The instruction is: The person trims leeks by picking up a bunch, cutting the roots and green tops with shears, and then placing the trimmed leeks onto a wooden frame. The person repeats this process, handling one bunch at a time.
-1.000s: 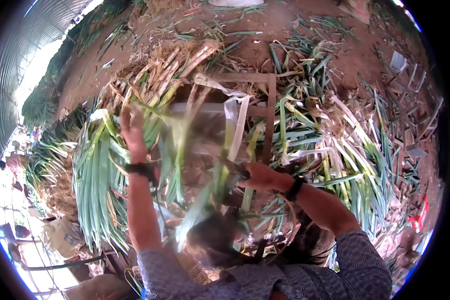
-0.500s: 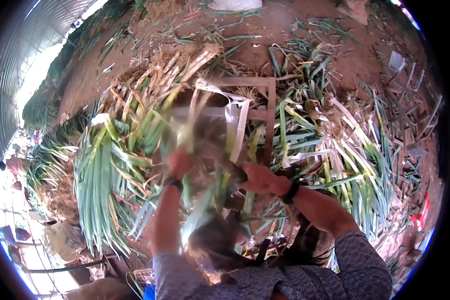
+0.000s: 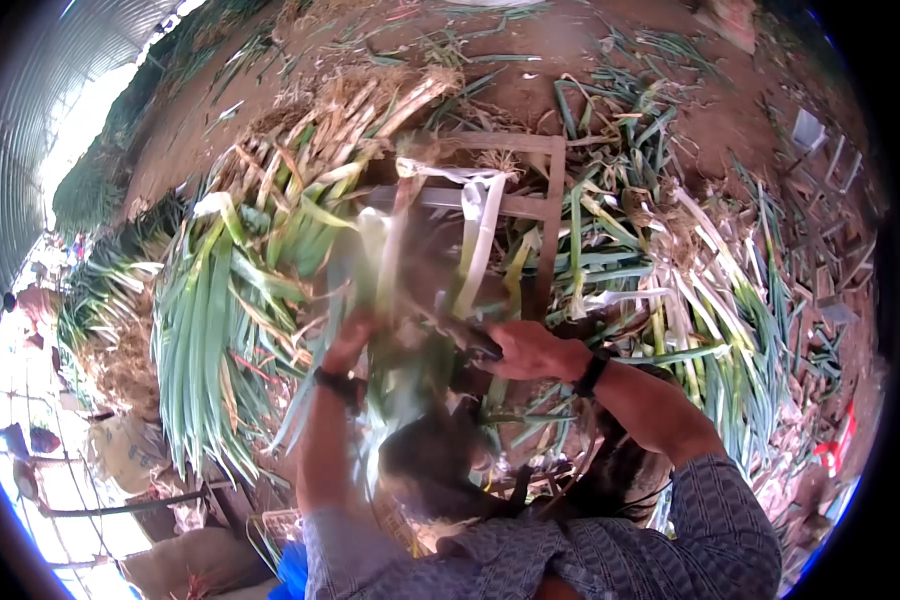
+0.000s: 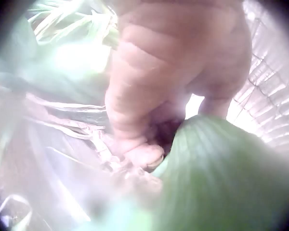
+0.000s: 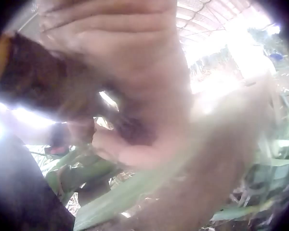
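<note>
Clock set on the head view, its centre midway between the hands; 6 o'clock is the person.

Item: left hand (image 3: 350, 340), at 9 o'clock, near. Fingers curled, gripping a leek.

Item: leek (image 4: 226, 178). In the left hand; its leaf runs out below the fingers, broad and green in the left wrist view. Its other end is too blurred to trace.

Item: right hand (image 3: 540, 352), at 3 o'clock, near. Closed round a tool.

Item: tool (image 3: 484, 343). Dark handle, pointing from the right hand toward 10 o'clock; far end blurred, so blade and contact cannot be told.

Item: frame (image 3: 555, 220), from 12 to 2 o'clock, with white tape (image 3: 445, 172) at 12.

Item: left heap (image 3: 195, 350), leeks, at 9 o'clock, leaves toward 7.

Item: root heap (image 3: 345, 115), at 11 o'clock.

Item: right heap (image 3: 695, 290), leeks, at 2 to 3 o'clock.

Step, as judged: cleaning or trimming one leek, left hand presenting, right hand working the tool; apparently unfinished.

Next move, as judged: calls for a steady left grip, fingers clear of the tool, and a short, controlled right-hand stroke. Limp leaves may fold or slip.
</note>
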`<action>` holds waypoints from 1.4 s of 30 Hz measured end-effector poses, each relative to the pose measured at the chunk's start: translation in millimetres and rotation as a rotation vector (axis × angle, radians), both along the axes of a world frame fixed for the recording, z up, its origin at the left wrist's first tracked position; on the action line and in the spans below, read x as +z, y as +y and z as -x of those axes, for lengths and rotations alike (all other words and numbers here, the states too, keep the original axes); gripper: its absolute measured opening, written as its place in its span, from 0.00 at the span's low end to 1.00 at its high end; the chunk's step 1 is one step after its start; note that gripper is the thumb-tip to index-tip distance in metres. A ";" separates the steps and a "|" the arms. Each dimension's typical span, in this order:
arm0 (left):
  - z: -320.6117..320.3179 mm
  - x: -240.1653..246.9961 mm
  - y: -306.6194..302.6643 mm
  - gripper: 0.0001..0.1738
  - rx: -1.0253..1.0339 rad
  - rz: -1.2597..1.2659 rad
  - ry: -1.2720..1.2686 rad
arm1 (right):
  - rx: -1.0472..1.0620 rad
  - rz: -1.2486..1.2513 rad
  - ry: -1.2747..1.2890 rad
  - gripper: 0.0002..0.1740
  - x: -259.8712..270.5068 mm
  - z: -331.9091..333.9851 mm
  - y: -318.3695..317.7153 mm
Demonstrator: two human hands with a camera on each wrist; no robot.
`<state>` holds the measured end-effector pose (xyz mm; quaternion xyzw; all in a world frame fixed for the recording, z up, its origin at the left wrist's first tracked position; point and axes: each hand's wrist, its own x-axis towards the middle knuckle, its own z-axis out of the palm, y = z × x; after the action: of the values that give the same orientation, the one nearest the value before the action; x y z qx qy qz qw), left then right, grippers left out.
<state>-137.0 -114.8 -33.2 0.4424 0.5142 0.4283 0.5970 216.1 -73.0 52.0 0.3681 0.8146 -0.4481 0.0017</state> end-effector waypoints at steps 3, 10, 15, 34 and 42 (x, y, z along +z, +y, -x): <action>3.8 -1.6 5.3 0.21 -0.022 -0.003 0.079 | -0.003 -0.021 -0.004 0.21 0.5 -0.8 0.0; -7.9 -16.9 28.9 0.17 0.010 -0.140 0.664 | -0.205 -0.076 0.132 0.27 -30.8 1.0 17.8; -21.0 19.3 3.6 0.19 -0.206 -0.001 0.496 | -0.274 -0.108 0.160 0.30 -26.7 4.9 20.7; -26.0 28.5 -30.3 0.20 -0.290 -0.050 0.785 | -0.304 -0.100 -0.023 0.20 6.7 -18.0 22.2; -23.8 29.9 -19.7 0.22 -0.352 0.175 0.845 | -0.277 -0.177 -0.038 0.23 -18.6 -20.9 27.7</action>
<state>-113.2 -134.5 -3.3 0.6068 0.6634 0.0578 0.4340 237.0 -45.3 33.3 0.4841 0.7921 -0.3636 -0.0773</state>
